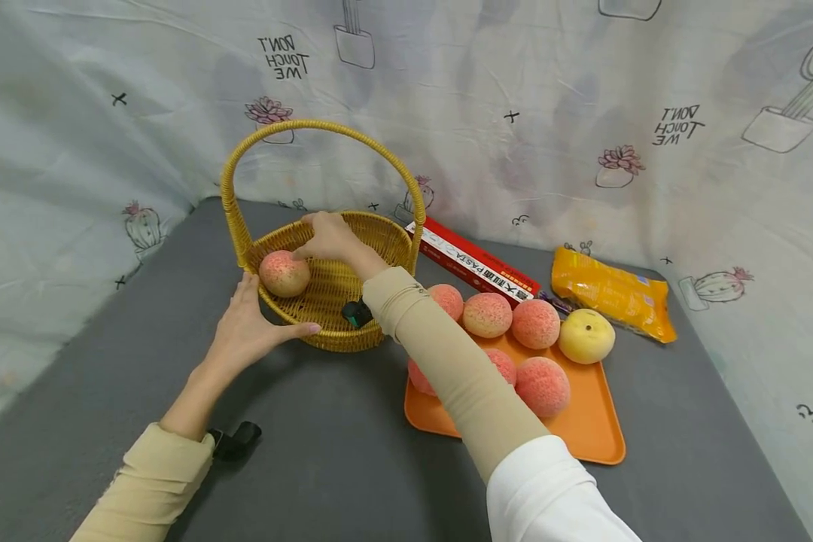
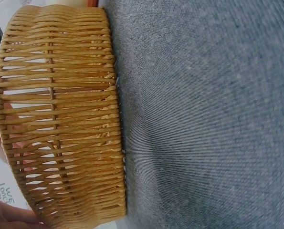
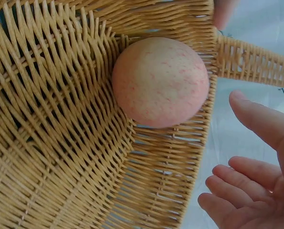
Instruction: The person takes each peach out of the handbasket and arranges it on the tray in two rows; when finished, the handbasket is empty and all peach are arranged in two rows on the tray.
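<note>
A pink-and-cream peach (image 1: pixel 284 273) lies inside the yellow wicker basket (image 1: pixel 342 342), against its left end. In the right wrist view, the peach (image 3: pixel 161 82) sits against the woven wall, with no finger on it. My right hand (image 1: pixel 332 239) is over the basket, just right of the peach; its fingers (image 3: pixel 237 186) are spread and hold nothing. At the basket's near left, my left hand (image 1: pixel 244 327) touches the rim, fingers near the handle's base and thumb stretched along the front edge. The left wrist view shows the basket's side wall (image 2: pixel 65 119) and hides most of that hand.
Right of the basket, an orange tray (image 1: pixel 592 429) bears several pink peaches (image 1: pixel 542 385) and a yellow fruit (image 1: pixel 586 336), partly hidden by my right arm. Behind it lie a red pasta box (image 1: pixel 474 260) and an orange packet (image 1: pixel 613 293). A tall handle (image 1: pixel 325 126) arches over the basket.
</note>
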Available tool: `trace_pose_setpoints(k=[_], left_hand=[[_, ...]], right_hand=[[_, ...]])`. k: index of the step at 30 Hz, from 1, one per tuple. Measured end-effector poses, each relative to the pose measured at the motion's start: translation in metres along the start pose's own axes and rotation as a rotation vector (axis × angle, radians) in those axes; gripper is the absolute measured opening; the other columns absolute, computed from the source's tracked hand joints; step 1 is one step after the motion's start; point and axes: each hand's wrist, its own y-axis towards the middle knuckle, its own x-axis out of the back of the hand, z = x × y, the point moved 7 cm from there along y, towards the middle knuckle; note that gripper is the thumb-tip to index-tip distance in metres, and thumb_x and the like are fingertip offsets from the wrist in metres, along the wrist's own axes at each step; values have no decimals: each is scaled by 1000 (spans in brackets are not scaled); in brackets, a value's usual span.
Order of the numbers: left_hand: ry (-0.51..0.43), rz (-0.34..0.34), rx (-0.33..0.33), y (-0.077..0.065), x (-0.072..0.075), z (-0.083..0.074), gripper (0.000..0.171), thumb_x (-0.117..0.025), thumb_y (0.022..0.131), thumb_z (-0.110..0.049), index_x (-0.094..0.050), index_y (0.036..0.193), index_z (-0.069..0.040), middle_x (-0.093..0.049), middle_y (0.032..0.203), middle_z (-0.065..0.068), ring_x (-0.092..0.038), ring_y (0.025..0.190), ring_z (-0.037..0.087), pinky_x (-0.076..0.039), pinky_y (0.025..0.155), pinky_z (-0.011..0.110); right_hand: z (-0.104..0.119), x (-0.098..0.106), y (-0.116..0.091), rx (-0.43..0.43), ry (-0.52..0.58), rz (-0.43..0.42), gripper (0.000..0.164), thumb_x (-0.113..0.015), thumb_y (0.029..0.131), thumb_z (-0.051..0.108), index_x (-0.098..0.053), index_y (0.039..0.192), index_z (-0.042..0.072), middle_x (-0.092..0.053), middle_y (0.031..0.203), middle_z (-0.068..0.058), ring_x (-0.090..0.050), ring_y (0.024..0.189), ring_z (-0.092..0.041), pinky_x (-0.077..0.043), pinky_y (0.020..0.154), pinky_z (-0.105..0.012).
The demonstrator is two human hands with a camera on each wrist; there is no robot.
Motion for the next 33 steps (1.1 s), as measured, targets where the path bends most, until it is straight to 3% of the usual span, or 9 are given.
trace_pose_setpoints(k=[4, 7, 10, 11, 13, 15, 17, 26, 33], left_hand=[[-3, -2, 3, -1, 0, 1, 134, -75, 72, -65, 5, 152, 7, 8, 157, 30, -4, 141, 53, -19, 105, 71], [4, -8, 4, -1, -1, 1, 134, -75, 72, -65, 3, 152, 8, 6, 157, 30, -6, 141, 54, -20, 105, 70], [12, -10, 5, -1, 0, 1, 134, -74, 72, -66, 3, 152, 9, 5, 157, 31, -8, 141, 54, -21, 105, 70], [13, -11, 5, -1, 1, 1, 133, -74, 72, -66, 3, 152, 9, 5, 157, 31, -7, 141, 54, -21, 105, 70], [8, -10, 7, -1, 1, 1, 133, -74, 72, -66, 3, 152, 9, 6, 157, 31, -6, 141, 53, -20, 105, 70], [1, -8, 9, -2, 2, 0, 133, -75, 72, -65, 3, 152, 8, 7, 158, 30, -5, 142, 52, -20, 105, 70], [-1, -11, 10, -1, 2, 0, 133, -75, 72, -65, 3, 152, 8, 6, 158, 30, -5, 142, 52, -20, 105, 71], [-11, -18, 15, -1, 2, 4, 132, -76, 72, -63, 2, 153, 7, 6, 158, 29, -6, 142, 52, -21, 105, 70], [-12, -18, 4, 0, 0, 5, 132, -76, 72, -64, 1, 153, 7, 7, 159, 27, -6, 143, 50, -21, 106, 69]], right_hand=[[1, -11, 5, 4, -24, 33, 73, -72, 90, 24, -36, 150, 6, -41, 151, -8, -38, 138, -22, -42, 101, -25], [2, -20, 8, 4, -26, 77, 76, -74, 89, 23, -34, 152, 6, -48, 145, -12, -59, 101, -16, -46, 80, -21], [5, -27, 9, 9, -37, 119, 78, -74, 89, 23, -31, 152, 7, -50, 143, -13, -55, 80, -13, -42, 69, -22], [7, -28, 9, 9, -37, 133, 79, -74, 89, 22, -31, 153, 6, -49, 144, -13, -55, 82, -14, -44, 70, -22], [9, -30, 9, 2, -56, 154, 79, -74, 89, 24, -30, 153, 7, -41, 151, -10, -55, 112, -16, -46, 85, -22], [10, -31, 9, 1, -82, 176, 79, -73, 89, 24, -30, 153, 7, -37, 153, -10, -39, 136, -24, -44, 99, -27], [11, -33, 11, 1, -108, 191, 80, -73, 89, 26, -30, 153, 6, -36, 153, -10, -31, 141, -27, -40, 105, -30], [13, -43, 18, 1, -182, 220, 72, -70, 91, 30, -37, 149, 3, -45, 145, -11, -45, 131, -25, -44, 98, -26], [14, -49, 21, 16, -222, 212, 55, -69, 91, 30, -52, 135, 1, -57, 127, -11, -56, 111, -22, -49, 84, -26]])
